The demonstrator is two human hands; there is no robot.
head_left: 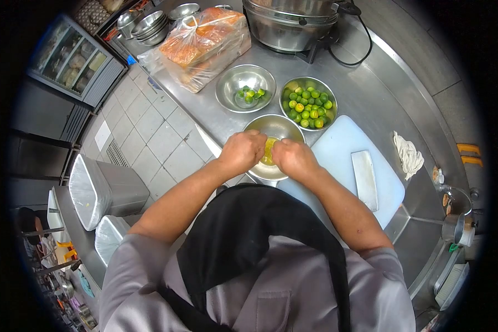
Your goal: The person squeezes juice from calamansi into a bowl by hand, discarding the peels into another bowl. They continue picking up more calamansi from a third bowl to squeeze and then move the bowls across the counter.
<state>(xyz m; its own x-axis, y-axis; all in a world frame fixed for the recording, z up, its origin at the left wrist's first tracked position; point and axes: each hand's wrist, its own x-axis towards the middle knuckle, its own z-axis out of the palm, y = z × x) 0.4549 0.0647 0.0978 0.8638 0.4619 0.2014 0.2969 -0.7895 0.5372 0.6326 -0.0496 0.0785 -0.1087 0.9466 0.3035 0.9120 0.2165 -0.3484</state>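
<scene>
Both hands hover over a steel bowl (281,127) with yellowish juice (269,152) in its bottom. My left hand (242,151) is closed above the bowl's left side, its fingertips curled in. Opposite it, my right hand (295,159) is also closed, knuckles up, a small gap between the two. Whatever the fingers pinch is hidden. Behind to the right, small green and yellowish limes (309,105) fill a second steel bowl (285,88). A third bowl (225,86), behind to the left, holds several green lime pieces (250,95).
A pale cutting board (337,146) lies to the right with a broad-bladed cleaver (364,180) on it. Beyond are a crumpled white cloth (408,155) and a large steel pot (290,30) with a cord. A plastic-wrapped orange package (205,44) stands back left; lined bins (108,185) stand left.
</scene>
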